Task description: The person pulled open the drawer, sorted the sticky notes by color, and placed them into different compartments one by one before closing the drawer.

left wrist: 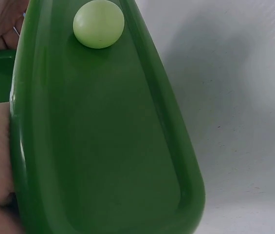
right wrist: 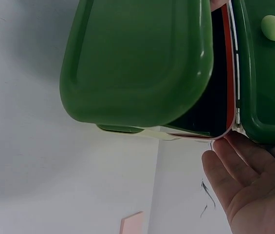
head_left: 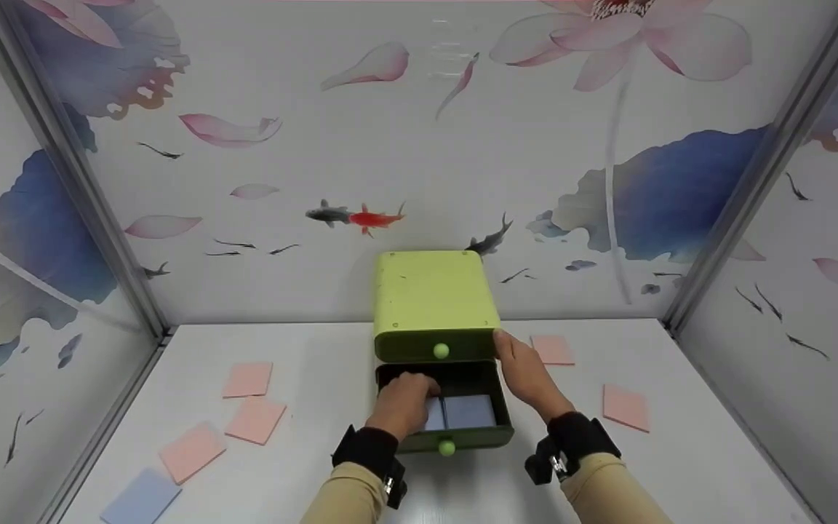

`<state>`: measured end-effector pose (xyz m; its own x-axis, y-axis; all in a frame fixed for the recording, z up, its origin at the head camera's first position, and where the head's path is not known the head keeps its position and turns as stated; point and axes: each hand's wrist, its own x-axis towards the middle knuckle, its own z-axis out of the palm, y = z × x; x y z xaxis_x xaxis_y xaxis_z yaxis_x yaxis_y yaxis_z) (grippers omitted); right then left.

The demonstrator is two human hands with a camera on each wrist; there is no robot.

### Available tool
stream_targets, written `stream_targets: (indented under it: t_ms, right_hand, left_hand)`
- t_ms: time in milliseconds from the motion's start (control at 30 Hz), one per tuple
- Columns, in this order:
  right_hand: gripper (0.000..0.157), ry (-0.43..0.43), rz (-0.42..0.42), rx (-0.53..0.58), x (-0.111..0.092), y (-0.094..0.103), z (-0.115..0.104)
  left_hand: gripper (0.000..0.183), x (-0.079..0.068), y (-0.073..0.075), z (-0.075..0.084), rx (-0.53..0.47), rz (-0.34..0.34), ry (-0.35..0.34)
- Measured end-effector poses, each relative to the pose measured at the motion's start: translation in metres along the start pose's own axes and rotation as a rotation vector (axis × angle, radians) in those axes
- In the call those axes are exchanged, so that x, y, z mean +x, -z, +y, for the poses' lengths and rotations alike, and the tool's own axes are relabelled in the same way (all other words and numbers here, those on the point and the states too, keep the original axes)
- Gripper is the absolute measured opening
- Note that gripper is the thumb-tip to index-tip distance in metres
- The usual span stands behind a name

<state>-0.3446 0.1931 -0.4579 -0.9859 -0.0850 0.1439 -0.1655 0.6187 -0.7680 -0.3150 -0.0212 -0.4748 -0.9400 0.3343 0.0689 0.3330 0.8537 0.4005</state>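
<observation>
A yellow-green two-drawer box (head_left: 433, 291) with dark green fronts stands against the back wall. Its lower drawer (head_left: 492, 435) is pulled out, and blue square cards (head_left: 470, 412) lie inside. My left hand (head_left: 403, 402) reaches over the drawer's left part with bent fingers; the fingertips are hidden, so I cannot tell if they pinch a card. In the left wrist view the drawer front (left wrist: 113, 131) covers most of that hand. My right hand (head_left: 528, 371) touches the box's right side near the upper drawer (head_left: 404, 345), its fingers (right wrist: 234, 161) extended in the right wrist view.
Several pink cards lie on the white table, among them one at left (head_left: 192, 453) and one at right (head_left: 625, 407). A blue card (head_left: 141, 498) lies at the front left. Patterned wall panels (head_left: 281, 182) and metal posts (head_left: 92, 189) enclose the table.
</observation>
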Motion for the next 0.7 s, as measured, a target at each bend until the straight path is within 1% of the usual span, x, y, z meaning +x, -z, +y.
stream_targets:
  t_ms: [267,467,700]
  right_hand:
    - [0.06,0.006,-0.002,0.0,0.0,0.0,-0.002]
    - [0.059,0.012,-0.006,0.007,-0.001,0.001,-0.003]
    - [0.06,0.004,0.001,-0.005,-0.001,0.0,-0.003]
  left_hand:
    - [0.029,-0.004,0.012,-0.001,-0.037,0.014,-0.009]
    - [0.028,-0.007,0.023,-0.006,-0.062,0.034,-0.033]
    - [0.019,-0.015,0.04,-0.015,-0.121,0.02,-0.046]
